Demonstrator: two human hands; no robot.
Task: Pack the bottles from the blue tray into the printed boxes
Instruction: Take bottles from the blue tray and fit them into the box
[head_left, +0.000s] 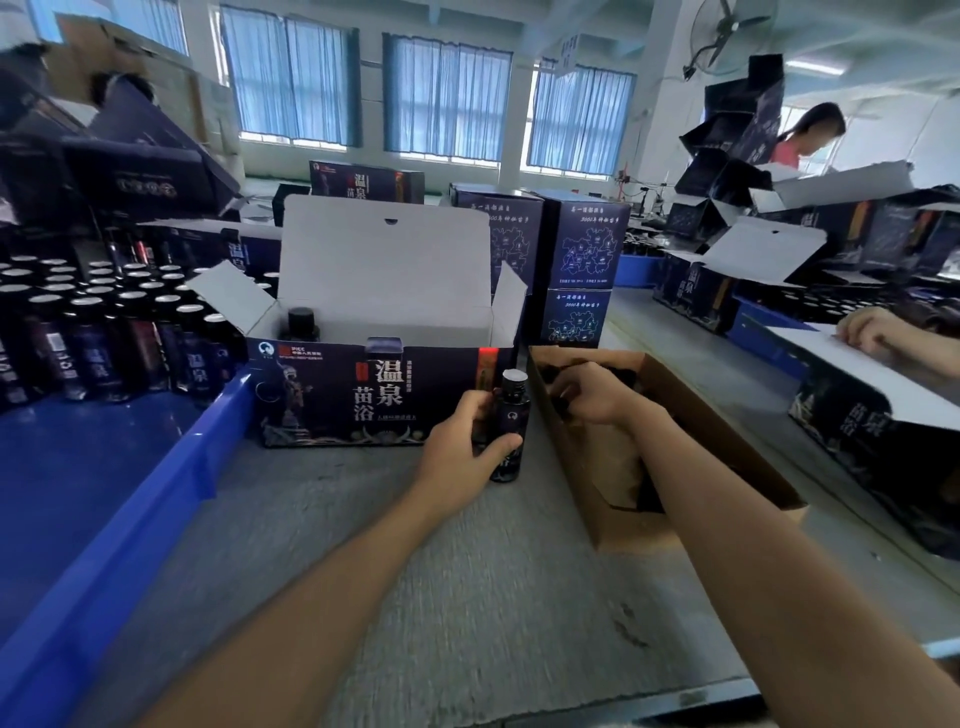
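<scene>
One bottle (511, 415) is held upright in the left hand (462, 441), with the thumb across its front and the fingers curled behind it. Whether its base rests on the table (467, 597) cannot be told. Just behind and left of that grip stands the open box (363, 395), lid raised, with a second bottle (301, 325) seated at its far left end. Well left of the grip lies the tray (171, 467), its far part crowded with stock (104, 332). Just right of the grip, the right hand (587, 397) is sunk into a brown carton (727, 457), fingers curled over something dark. Whether anything is pinched there cannot be told.

The step in hand is judged to be the carrying of a bottle to the box, with packing barely begun. Next, the held bottle would need to be raised above the front wall, moved back and left, and lowered upright beside the one inside, clear of the side flap.
</scene>
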